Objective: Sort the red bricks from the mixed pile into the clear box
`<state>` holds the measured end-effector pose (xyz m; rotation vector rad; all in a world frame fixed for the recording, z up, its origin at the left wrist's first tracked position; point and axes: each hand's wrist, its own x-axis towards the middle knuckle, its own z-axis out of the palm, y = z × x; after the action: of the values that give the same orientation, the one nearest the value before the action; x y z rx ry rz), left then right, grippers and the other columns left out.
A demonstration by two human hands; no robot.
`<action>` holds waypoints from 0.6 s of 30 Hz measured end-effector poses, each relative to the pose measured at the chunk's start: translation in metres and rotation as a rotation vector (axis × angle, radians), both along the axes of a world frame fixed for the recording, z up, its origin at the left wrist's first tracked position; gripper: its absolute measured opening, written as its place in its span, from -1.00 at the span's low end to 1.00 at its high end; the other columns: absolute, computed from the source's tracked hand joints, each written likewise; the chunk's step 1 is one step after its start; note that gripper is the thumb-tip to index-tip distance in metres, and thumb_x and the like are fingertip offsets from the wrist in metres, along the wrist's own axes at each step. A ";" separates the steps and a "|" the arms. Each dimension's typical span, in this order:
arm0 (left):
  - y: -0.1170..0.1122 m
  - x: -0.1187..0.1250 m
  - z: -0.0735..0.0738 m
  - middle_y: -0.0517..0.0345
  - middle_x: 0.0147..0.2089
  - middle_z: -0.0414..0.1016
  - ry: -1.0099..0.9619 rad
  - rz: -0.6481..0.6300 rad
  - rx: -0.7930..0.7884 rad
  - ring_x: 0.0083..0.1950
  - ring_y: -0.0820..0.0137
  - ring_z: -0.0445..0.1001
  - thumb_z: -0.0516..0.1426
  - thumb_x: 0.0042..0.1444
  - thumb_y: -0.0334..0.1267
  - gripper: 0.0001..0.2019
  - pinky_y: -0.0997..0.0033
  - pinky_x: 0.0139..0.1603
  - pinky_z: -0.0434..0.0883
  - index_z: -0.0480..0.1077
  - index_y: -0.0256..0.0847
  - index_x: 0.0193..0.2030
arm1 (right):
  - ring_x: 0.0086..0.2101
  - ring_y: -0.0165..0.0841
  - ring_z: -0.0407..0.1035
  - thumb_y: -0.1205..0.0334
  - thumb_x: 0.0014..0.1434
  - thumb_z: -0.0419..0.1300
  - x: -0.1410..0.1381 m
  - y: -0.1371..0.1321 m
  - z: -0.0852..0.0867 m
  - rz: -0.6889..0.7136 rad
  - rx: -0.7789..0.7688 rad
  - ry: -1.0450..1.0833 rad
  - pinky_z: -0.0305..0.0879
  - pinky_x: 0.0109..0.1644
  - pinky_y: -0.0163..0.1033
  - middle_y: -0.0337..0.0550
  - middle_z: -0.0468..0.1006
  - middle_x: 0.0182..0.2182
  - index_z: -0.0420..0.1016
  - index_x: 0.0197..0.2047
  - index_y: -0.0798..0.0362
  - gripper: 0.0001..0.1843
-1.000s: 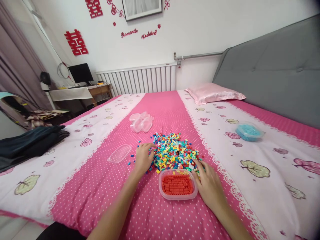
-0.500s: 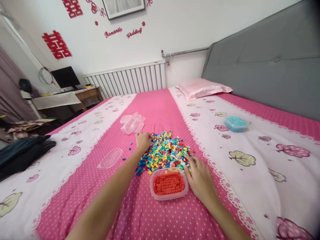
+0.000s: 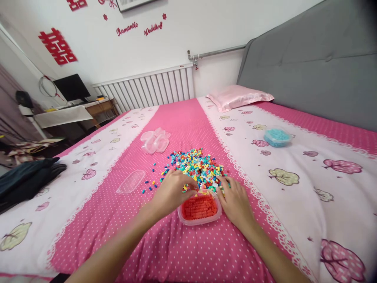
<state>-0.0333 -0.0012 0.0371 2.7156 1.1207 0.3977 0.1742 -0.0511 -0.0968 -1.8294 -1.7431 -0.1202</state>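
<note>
A clear plastic tub stands close in front, with red toy bricks packed in rows inside it. My left hand is over the tub's far left rim, thumb and fingertips together; anything between them is too small to make out. Behind the tub spreads a pile of small multicoloured building bricks. My right hand rests at the pile's right edge beside the tub, fingers a little apart and touching bricks near a white one.
Loose bricks lie left of the pile near a clear lid. Behind them is a clear petal-shaped tray. A tub of light blue bricks sits on the right. A pink pillow lies by the grey headboard.
My left hand has come from the pile's far left side toward me, to the tub's rim, and several bricks now lie scattered further left. My right hand stays at the pile's edge.
</note>
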 end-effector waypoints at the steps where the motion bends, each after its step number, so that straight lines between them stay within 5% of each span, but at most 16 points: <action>1: -0.005 0.000 -0.002 0.26 -0.24 0.71 0.014 0.000 -0.003 -0.15 0.28 0.60 0.36 0.14 -0.39 -0.88 0.22 0.00 0.37 0.63 -0.06 -0.24 | 0.04 -0.08 0.40 0.22 0.46 0.02 0.000 0.000 0.000 0.001 -0.005 -0.002 0.34 0.12 0.04 0.10 0.50 0.09 0.42 0.27 0.11 -0.60; 9: -0.022 0.014 -0.008 0.14 -0.34 0.65 0.103 0.032 0.047 -0.17 0.19 0.56 0.40 0.11 -0.40 -0.90 0.14 -0.03 0.29 0.64 -0.11 -0.30 | 0.05 -0.04 0.39 0.22 0.44 0.00 0.000 -0.001 -0.002 0.012 -0.006 0.021 0.36 0.11 0.09 0.11 0.49 0.10 0.42 0.28 0.08 -0.58; 14: -0.023 0.012 -0.008 0.16 -0.31 0.61 0.088 0.063 0.087 -0.19 0.23 0.54 0.40 0.11 -0.41 -0.88 0.18 -0.04 0.26 0.58 -0.13 -0.29 | 0.15 0.01 0.30 0.15 0.48 -0.02 -0.001 -0.003 0.011 -0.032 0.167 0.135 0.29 0.19 0.18 0.17 0.40 0.17 0.44 0.28 0.06 -0.57; 18: -0.022 0.007 -0.015 0.18 -0.28 0.59 0.043 0.091 0.121 -0.20 0.24 0.52 0.39 0.11 -0.42 -0.85 0.19 -0.04 0.24 0.54 -0.15 -0.26 | 0.04 -0.11 0.34 0.17 0.47 0.06 -0.007 -0.005 0.040 0.210 0.287 0.253 0.29 0.15 0.04 0.01 0.51 0.00 0.60 0.08 -0.02 -0.70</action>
<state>-0.0265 -0.0227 0.0220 2.7959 1.2751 0.4357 0.1673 -0.0562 -0.0573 -1.3845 -1.6327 -0.0486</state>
